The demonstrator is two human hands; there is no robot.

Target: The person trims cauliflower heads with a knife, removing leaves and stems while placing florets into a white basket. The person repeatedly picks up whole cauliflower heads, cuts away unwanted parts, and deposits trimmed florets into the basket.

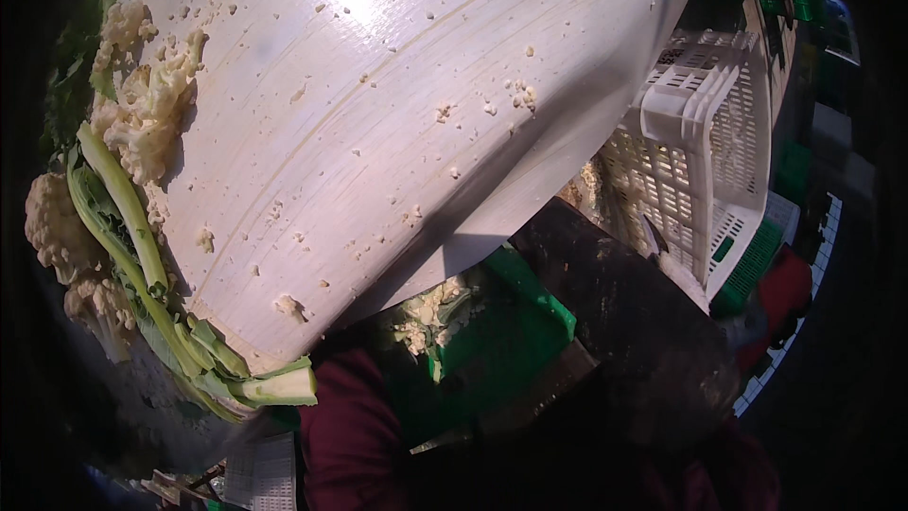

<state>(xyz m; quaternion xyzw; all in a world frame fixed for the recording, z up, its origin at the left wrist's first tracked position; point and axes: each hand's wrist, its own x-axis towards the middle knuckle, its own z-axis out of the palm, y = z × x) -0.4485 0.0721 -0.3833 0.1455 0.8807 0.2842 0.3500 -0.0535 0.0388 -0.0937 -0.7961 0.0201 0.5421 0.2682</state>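
Observation:
A broad white work surface (397, 128), strewn with cauliflower crumbs, fills the middle of the view. My left hand is not in view; a maroon sleeve (355, 426) runs up under the surface's near edge. At right, beyond a dark sleeve or apron (624, 298), shows a pale, probably gloved part of my right hand (684, 278). From it sticks the dark, pointed blade of a small knife (654, 234); the grip itself is mostly hidden. Cauliflower florets (145, 113) and cut green stalks (131, 220) lie along the left edge.
Below the surface, a green crate (525, 383) holds cauliflower trimmings (433, 319). A white slatted plastic crate (681, 156) stands tilted at right, close to my right hand. Another person's red clothing (784, 284) seems to show at far right.

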